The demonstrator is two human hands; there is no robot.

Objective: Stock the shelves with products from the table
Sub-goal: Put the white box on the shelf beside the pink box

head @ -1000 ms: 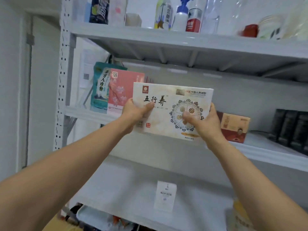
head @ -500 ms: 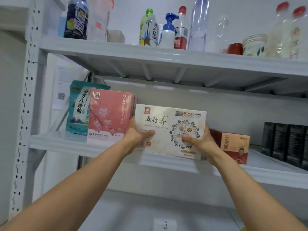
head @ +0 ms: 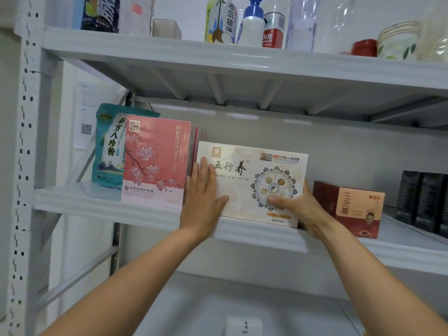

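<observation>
Head view is giving us the middle shelf [head: 106, 202], where a teal pouch [head: 109, 151] and a pink box [head: 155, 163] are standing at the left. Just beside them, our left hand [head: 203, 192] is lying flat and open against the cream box [head: 252, 183], which is standing upright on the shelf. Our right hand [head: 298, 204] is gripping its lower right corner, thumb in front. A red box [head: 351, 209] is sitting just right.

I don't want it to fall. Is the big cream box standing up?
Yes, upright: the cream cardboard box stands on its long edge on the grey metal shelf.
</observation>
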